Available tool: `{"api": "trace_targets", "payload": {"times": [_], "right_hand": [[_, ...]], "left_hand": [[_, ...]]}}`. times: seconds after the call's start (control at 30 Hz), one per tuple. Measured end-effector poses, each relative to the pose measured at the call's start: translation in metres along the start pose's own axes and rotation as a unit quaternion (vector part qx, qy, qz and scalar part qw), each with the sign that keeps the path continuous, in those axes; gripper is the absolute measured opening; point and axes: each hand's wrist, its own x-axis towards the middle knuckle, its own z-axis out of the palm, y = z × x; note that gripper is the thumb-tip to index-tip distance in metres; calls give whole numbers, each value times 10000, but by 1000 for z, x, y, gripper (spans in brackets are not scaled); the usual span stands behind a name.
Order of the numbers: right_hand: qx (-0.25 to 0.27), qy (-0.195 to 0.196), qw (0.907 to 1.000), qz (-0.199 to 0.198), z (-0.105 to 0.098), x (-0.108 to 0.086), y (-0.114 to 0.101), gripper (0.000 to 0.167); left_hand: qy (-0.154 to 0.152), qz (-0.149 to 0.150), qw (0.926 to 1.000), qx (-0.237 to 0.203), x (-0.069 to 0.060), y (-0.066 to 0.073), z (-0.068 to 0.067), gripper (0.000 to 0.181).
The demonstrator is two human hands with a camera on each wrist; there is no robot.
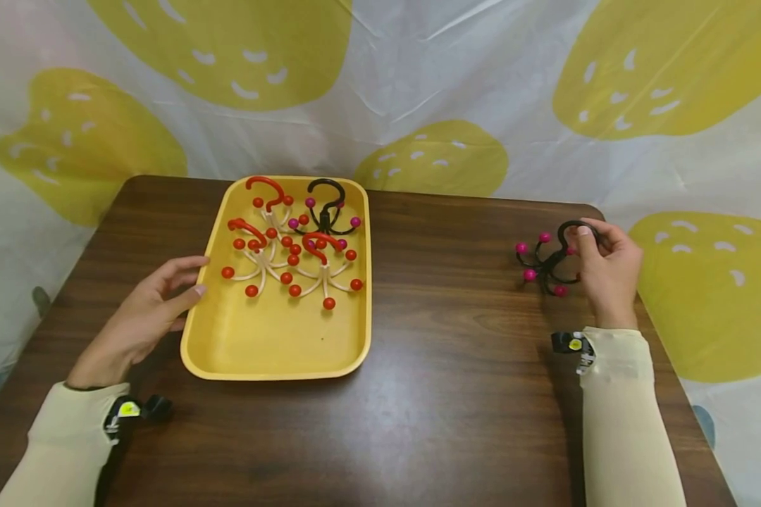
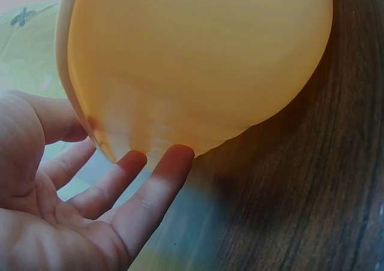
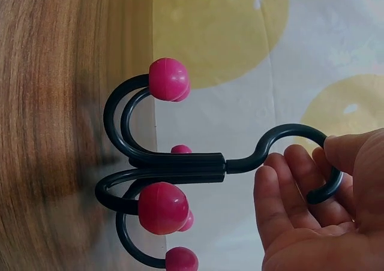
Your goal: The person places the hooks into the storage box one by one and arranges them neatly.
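Observation:
My right hand (image 1: pixel 609 264) holds a black multi-arm hook hanger (image 1: pixel 550 265) by its curved top hook, near the table's right edge. The right wrist view shows the thumb against the hook (image 3: pixel 294 127), with curved arms ending in pink balls (image 3: pixel 163 208). At the left, my left hand (image 1: pixel 149 313) touches the outer side of a yellow tray (image 1: pixel 275 352), its fingers fairly loose along the wall in the left wrist view. Inside the tray's far half stand several similar hangers: one black hanger (image 1: pixel 325 222) with purple-pink balls, and white-armed hangers (image 1: pixel 323 278) with red hooks and red balls.
Everything rests on a dark brown wooden table (image 1: pixel 444 394). Behind it and along its sides hangs a white cloth (image 1: pixel 431 84) with large yellow shapes. The near part of the tray shows its bare floor.

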Motion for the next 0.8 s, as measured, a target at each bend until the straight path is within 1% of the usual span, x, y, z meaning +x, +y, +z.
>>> {"api": "trace_targets", "payload": {"times": [0.1,0.23,0.3,0.47,0.53,0.67,0.8], "right_hand": [[-16,22,10000,-26,1,0,-3,19],[227,10,9997,-49,2,-1,-7,17],[225,1,9997,-73,3,-2,-9,16],[-119,-58,9998,-165,6,-4,-13,18],[-323,-107,9992,-184,7,-5,-15,19],[-566,-231,9980,-182,11,-8,-22,20],[-479,-345,9978,-301,18,-12,-30,19]], "left_hand": [[10,10,10000,-13,0,0,0,58],[21,42,10000,-11,0,0,0,58],[20,62,10000,-17,0,0,0,58],[26,84,10000,-3,-1,0,0,58],[31,84,10000,15,0,1,0,58],[20,88,10000,8,0,0,0,58],[-2,87,10000,-19,0,0,1,58]]}}
